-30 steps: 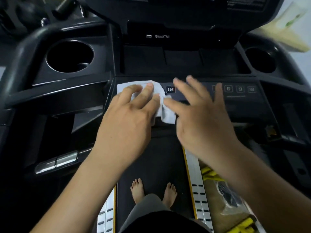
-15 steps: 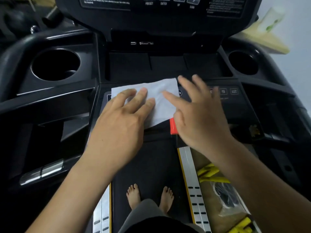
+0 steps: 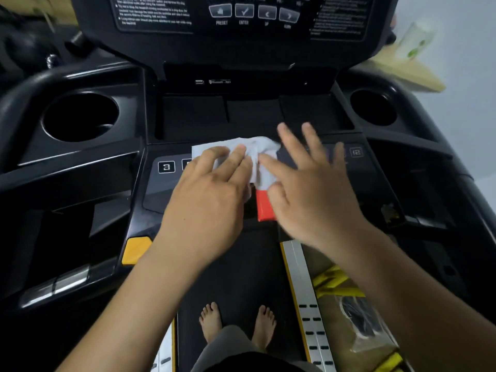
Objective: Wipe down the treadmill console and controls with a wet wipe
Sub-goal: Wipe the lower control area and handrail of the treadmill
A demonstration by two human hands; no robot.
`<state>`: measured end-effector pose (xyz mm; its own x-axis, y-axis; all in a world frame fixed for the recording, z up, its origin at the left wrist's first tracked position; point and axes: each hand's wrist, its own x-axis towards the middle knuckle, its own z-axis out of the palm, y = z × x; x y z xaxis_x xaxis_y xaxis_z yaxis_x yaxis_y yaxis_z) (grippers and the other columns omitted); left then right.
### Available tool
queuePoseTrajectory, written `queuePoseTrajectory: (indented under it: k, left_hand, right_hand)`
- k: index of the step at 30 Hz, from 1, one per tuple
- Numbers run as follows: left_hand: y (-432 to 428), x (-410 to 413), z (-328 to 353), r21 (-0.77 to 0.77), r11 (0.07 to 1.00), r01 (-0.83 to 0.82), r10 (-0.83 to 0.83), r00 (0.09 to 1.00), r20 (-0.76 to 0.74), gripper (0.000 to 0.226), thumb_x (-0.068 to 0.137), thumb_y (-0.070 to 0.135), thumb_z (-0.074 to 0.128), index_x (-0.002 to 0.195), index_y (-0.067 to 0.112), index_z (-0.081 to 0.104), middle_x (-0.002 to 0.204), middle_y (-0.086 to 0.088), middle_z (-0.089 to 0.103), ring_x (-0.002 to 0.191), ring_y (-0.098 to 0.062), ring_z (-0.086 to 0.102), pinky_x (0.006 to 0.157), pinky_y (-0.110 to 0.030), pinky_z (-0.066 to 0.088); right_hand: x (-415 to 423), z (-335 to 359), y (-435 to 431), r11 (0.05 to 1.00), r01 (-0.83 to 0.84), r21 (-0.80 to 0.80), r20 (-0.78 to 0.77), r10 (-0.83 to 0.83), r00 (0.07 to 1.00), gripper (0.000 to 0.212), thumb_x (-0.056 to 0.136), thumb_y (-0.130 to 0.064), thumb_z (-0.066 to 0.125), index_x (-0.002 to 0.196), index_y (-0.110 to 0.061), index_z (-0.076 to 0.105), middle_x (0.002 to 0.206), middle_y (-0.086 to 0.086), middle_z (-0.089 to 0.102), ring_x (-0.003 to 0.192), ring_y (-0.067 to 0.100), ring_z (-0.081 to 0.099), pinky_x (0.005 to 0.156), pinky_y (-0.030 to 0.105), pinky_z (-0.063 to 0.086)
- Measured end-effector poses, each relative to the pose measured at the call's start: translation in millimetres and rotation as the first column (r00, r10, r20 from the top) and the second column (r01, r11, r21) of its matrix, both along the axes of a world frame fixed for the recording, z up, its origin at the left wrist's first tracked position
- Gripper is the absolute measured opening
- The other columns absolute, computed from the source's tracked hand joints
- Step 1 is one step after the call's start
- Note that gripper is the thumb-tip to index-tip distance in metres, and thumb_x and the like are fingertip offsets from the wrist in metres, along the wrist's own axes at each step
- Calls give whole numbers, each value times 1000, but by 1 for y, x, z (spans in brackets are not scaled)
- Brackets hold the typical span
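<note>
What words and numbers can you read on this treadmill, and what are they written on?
"PRESET": under the house button.
"ENTER": under the tick button.
"UP": under the left-arrow button.
"3": on the left key of the lower keypad.
"12": on the right key of the same keypad.
Too blurred to read: the small-print panels and the port label.

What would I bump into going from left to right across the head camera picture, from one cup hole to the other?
Left cup holder, button marked 3, left hand, right hand, button marked 12, right cup holder. The wet wipe overlaps both hands, so I skip it.
</note>
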<state>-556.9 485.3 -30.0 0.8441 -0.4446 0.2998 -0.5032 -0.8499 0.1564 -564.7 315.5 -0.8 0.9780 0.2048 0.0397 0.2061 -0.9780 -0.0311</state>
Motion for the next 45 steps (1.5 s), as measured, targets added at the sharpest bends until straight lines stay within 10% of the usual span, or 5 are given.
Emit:
queuePoseTrajectory:
  k: [27, 45]
  left_hand:
    - [76, -45, 4, -100, 962, -254, 249, 966, -64, 39, 86, 10, 60, 124, 2, 62, 124, -11, 61, 111, -29, 53, 96, -31, 43]
    - [-52, -2, 20, -5, 1000, 10, -11, 993, -122, 61, 98, 48, 32, 122, 2, 64, 129, -15, 62, 121, -31, 50, 100, -40, 44]
  right_hand:
    - [17, 3, 111, 970, -242, 31, 25, 242, 970, 64, 83, -40, 15, 138, -35, 46, 161, 2, 17, 148, 33, 6, 111, 70, 10]
    - [17, 4, -47, 978, 203, -57, 4, -203, 979, 58, 84, -38, 19, 137, -41, 42, 162, -2, 12, 149, 27, 3, 113, 66, 9]
